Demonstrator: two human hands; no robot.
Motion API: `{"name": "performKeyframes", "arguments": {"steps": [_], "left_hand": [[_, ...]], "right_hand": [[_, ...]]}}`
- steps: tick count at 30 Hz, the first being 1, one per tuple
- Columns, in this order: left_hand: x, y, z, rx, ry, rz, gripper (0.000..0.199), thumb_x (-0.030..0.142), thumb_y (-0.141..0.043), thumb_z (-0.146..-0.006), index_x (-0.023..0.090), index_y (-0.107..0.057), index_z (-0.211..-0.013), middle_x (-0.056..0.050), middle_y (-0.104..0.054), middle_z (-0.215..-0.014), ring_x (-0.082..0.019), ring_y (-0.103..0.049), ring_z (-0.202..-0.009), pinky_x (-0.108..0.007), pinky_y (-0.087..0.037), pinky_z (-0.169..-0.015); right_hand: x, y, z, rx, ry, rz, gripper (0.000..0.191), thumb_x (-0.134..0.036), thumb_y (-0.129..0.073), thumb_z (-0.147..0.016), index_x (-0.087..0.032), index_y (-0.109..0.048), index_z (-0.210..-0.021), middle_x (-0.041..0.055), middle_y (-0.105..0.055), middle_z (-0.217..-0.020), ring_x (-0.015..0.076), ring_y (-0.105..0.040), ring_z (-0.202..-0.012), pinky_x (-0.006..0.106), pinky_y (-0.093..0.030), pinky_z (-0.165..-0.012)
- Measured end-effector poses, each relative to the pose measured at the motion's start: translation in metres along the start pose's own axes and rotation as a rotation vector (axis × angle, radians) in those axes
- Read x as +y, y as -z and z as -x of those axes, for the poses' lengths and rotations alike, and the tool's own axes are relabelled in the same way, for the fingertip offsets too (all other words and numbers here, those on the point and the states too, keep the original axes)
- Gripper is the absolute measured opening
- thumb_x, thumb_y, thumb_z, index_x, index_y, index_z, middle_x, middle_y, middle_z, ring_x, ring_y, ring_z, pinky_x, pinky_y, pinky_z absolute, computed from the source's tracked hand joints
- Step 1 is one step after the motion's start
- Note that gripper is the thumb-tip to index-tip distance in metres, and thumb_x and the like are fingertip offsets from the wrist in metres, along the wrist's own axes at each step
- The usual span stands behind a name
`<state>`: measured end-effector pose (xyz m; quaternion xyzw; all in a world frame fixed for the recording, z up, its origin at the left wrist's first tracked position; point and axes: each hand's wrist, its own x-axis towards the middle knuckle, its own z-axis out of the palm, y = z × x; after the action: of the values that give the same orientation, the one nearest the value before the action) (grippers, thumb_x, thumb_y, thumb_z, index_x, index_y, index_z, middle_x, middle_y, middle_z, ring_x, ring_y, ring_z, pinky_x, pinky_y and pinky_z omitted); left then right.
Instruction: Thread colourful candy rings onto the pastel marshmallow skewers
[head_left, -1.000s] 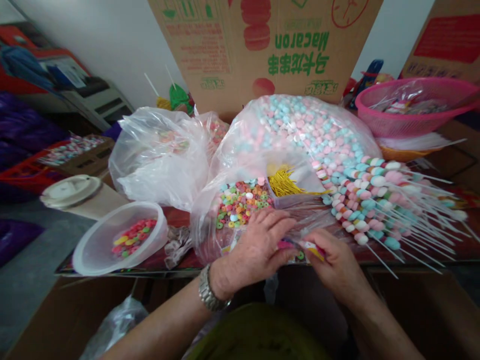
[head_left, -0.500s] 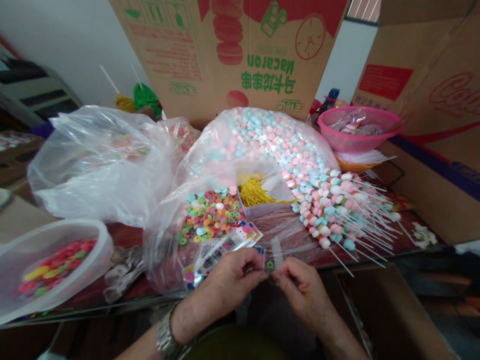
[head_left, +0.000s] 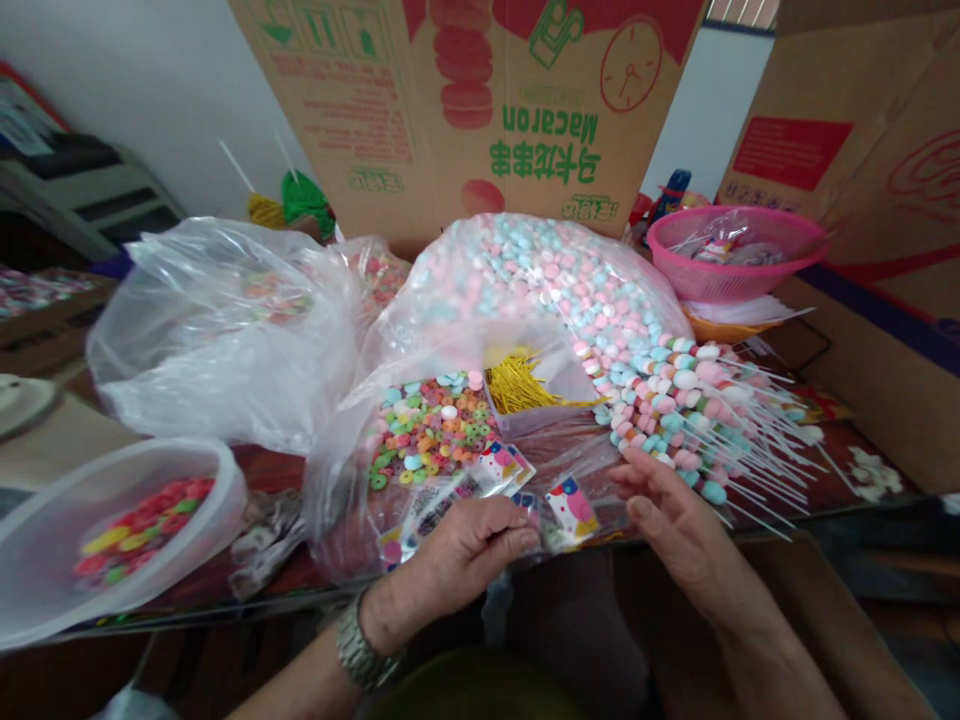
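My left hand (head_left: 469,550) pinches a small clear plastic bag (head_left: 573,506) with a colourful print at the table's front edge. The bag sticks out past the thumb toward the right. My right hand (head_left: 671,525) holds nothing, fingers apart, at the near edge of a pile of candy skewers (head_left: 679,395). These carry pastel candies on white sticks that point right. More printed bags (head_left: 450,495) lie under and beyond my left hand. Behind them, loose ring-shaped candies (head_left: 431,430) are spread on plastic, beside a clear box (head_left: 574,380) of gold twist ties (head_left: 517,385).
A big bag of pastel candies (head_left: 540,270) stands behind. At left are another plastic bag (head_left: 225,340) and a white tub (head_left: 225,480) of coloured rings. A pink basket (head_left: 675,265) sits back right. Tall cardboard boxes (head_left: 435,170) wall the back and right side.
My hands were together at the table edge, fingertips nearly touching. My right hand has moved away right to the skewers and opened. The printed bag now shows beside my left hand.
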<state>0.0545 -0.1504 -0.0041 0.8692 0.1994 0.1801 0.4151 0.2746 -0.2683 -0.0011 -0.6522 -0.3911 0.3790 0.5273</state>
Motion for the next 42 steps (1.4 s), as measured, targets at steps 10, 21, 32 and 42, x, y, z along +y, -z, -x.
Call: {"name": "performKeyframes", "arguments": {"steps": [10,21,32,42], "left_hand": [[0.013,-0.005,0.0,0.052,0.225,0.023,0.006,0.019,-0.06,-0.076,0.016,-0.061,-0.081,0.002,-0.059,-0.07,-0.011,-0.052,-0.064,-0.02,-0.04,-0.059],[0.01,-0.012,0.0,-0.064,0.041,-0.041,0.036,0.032,-0.034,-0.094,0.017,-0.049,-0.065,0.002,-0.051,-0.063,-0.009,-0.046,-0.058,-0.019,-0.035,-0.055],[0.001,0.012,0.012,0.099,-0.093,-0.226,0.032,0.031,-0.03,-0.096,0.018,-0.059,-0.089,-0.003,-0.061,-0.08,-0.014,-0.055,-0.077,-0.025,-0.045,-0.076],[0.003,0.03,0.005,0.06,-0.206,-0.439,0.032,0.028,-0.029,-0.097,0.018,-0.059,-0.094,-0.004,-0.065,-0.088,-0.015,-0.057,-0.079,-0.027,-0.045,-0.076]], "right_hand": [[0.01,-0.05,0.008,-0.044,0.219,0.247,0.025,-0.034,-0.051,-0.086,-0.017,-0.057,-0.069,-0.0026,-0.052,-0.062,0.0115,-0.047,-0.059,0.022,-0.036,-0.055],[0.014,-0.034,0.009,0.224,0.141,0.201,0.046,-0.047,-0.038,-0.092,-0.021,-0.037,-0.054,-0.0046,-0.037,-0.048,0.0105,-0.037,-0.047,0.023,-0.031,-0.046],[0.051,0.061,-0.024,0.352,0.5,1.336,0.022,-0.014,-0.041,-0.088,-0.016,-0.061,-0.08,0.011,-0.066,-0.078,0.0228,-0.06,-0.077,0.033,-0.045,-0.065],[0.004,0.04,0.039,0.14,0.839,0.901,0.023,-0.014,-0.048,-0.089,-0.021,-0.06,-0.108,0.0061,-0.07,-0.085,0.0175,-0.067,-0.08,0.026,-0.052,-0.071]]}}
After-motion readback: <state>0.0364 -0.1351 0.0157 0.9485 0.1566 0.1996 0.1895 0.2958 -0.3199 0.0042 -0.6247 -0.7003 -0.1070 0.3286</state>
